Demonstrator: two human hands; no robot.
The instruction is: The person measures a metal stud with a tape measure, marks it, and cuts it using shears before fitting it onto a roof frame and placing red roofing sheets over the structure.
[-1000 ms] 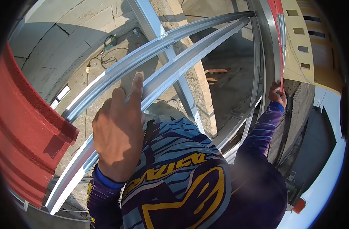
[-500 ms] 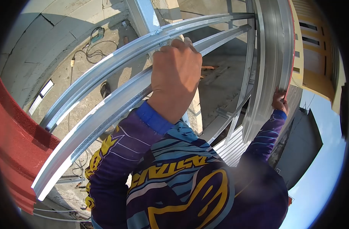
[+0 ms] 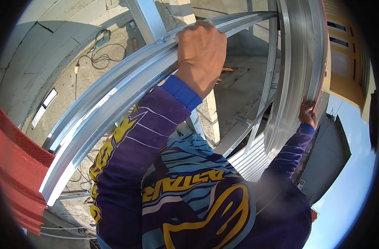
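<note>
My left hand (image 3: 202, 56) is closed over a long silvery metal channel (image 3: 110, 103), its fingertips hidden behind the metal. This channel lies close along another metal channel (image 3: 79, 101), and its near end sticks out at the lower left over a red metal sheet (image 3: 23, 166). On the right, my right hand (image 3: 308, 113) is closed on the red-edged rim of a long grey metal panel (image 3: 295, 79). A thick galvanized beam (image 3: 148, 20) meets the channels near my left hand.
Far below, a power tool (image 3: 103, 38) with a coiled cable (image 3: 101, 58) lies on the concrete floor. A block wall (image 3: 44, 45) stands at the left. Beyond the panel are a yellow building (image 3: 345, 62) and a dark grey roof (image 3: 328, 153). Corrugated sheeting (image 3: 249, 164) lies beneath.
My left hand has moved up and slightly right with the channel, which now lies closer to the other one. My right hand has shifted slightly down and right along the panel's rim.
</note>
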